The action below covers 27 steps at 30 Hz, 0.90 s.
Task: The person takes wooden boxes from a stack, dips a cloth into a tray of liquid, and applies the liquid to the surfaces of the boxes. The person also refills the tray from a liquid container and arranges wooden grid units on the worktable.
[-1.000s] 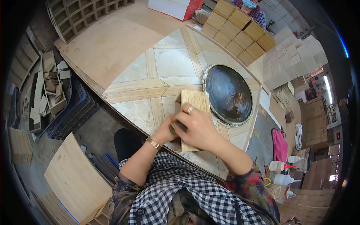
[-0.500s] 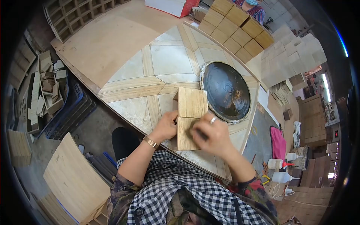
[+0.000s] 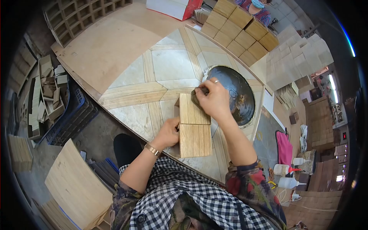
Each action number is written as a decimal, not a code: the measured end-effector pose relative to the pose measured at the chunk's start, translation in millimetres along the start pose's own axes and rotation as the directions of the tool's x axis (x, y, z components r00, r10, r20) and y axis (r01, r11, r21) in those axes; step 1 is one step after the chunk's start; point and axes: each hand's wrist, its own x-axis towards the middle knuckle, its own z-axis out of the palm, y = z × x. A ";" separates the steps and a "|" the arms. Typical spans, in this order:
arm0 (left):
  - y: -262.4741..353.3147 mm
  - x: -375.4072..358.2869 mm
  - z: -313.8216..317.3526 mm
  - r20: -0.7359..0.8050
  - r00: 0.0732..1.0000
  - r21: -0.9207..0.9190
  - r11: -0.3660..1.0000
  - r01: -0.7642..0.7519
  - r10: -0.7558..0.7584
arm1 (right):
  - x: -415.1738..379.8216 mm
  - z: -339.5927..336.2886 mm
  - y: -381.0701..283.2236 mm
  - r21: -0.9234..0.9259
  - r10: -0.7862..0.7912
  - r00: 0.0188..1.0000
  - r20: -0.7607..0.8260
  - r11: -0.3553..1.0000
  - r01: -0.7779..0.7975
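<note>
Pinching a dark pad (image 3: 196, 98), the right hand (image 3: 215, 100) has shifted from near box (image 3: 195, 141) to far box (image 3: 190, 113).

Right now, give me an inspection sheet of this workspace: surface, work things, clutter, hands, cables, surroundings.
Surface: panelled tabletop, pale squares between wood strips.
Work things: two wooden boxes, end to end; round black dish beside them.
Clutter: wood scraps by a blue crate, left; bottles, right.
Hands: left hand at the boxes' left side; right hand holding a small dark piece at the far box.
Cables: thin pale cord near the bottles.
Surroundings: stacked wooden blocks; masked person beyond.
</note>
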 end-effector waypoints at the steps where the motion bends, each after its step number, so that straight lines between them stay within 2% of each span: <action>1: 0.3 -0.4 -0.8 0.011 1.000 0.020 1.000 0.007 -0.007 | -5.0 1.5 -7.7 0.036 -0.015 1.000 0.003 0.999 0.015; 3: 0.1 -0.4 -3.0 0.039 0.999 0.057 0.998 0.019 -0.021 | -25.8 -1.9 -26.2 0.085 -0.195 0.978 0.080 0.979 0.188; 5: -13.9 -4.0 3.6 -0.036 0.999 -0.111 0.994 0.002 -0.006 | -47.2 -12.3 -45.2 0.227 -0.301 0.938 0.171 0.939 0.260; 6: -18.4 -4.7 4.9 -0.075 0.997 -0.190 0.982 -0.011 -0.003 | -47.5 -14.1 -43.8 0.252 -0.292 0.935 0.201 0.938 0.239; 9: -10.6 -1.5 0.3 -0.009 0.999 0.028 0.999 -0.038 0.039 | -18.6 -5.7 -9.3 0.054 -0.178 0.983 0.043 0.983 0.175; 11: -4.9 -1.5 2.2 -0.010 1.000 -0.001 1.000 -0.028 0.028 | 9.9 -1.0 25.4 -0.032 0.046 0.999 -0.003 0.998 -0.046; 13: -4.2 -0.6 0.2 -0.006 0.999 0.033 0.999 -0.043 0.043 | 27.7 10.5 57.4 0.086 0.122 0.991 0.058 0.988 -0.127; 16: 0.0 -1.3 -1.0 -0.010 0.999 0.079 0.996 -0.050 0.050 | 30.9 4.6 52.8 0.273 0.189 0.977 -0.102 0.950 -0.155; 17: -2.7 -1.2 -1.5 -0.013 1.000 0.086 0.996 -0.025 0.026 | 30.4 1.2 46.9 0.246 0.138 0.983 -0.123 0.964 -0.105; 19: -8.7 0.9 -1.5 0.000 1.000 0.102 0.994 0.028 -0.029 | 20.9 1.9 19.8 0.210 -0.059 0.988 -0.143 0.974 0.088; 20: -9.4 0.7 -1.0 0.006 1.000 0.073 0.997 0.020 -0.021 | 11.3 9.9 8.8 0.162 -0.104 0.994 -0.041 0.981 0.109; 21: -9.1 0.8 -1.0 0.012 1.000 0.046 0.999 0.009 -0.009 | -1.0 8.0 -14.1 0.114 -0.059 0.997 0.046 0.992 0.053; 22: -8.6 1.0 -1.0 0.013 1.000 0.019 1.000 -0.008 0.007 | -9.8 2.0 -23.9 0.099 -0.097 0.993 0.060 0.991 0.091; 25: -18.4 -4.0 6.1 -0.120 0.992 -0.178 0.982 -0.065 0.044 | -56.3 -15.3 -48.6 0.171 -0.272 0.943 0.190 0.955 0.241; 26: -20.5 -3.2 -7.9 0.072 0.996 -0.005 0.999 -0.051 0.051 | -74.7 -25.5 -55.4 0.210 -0.327 0.915 0.237 0.937 0.281; 27: -15.9 -3.0 -4.8 0.046 0.999 -0.027 0.999 -0.025 0.027 | -94.0 -33.7 -57.7 0.219 -0.345 0.901 0.262 0.931 0.292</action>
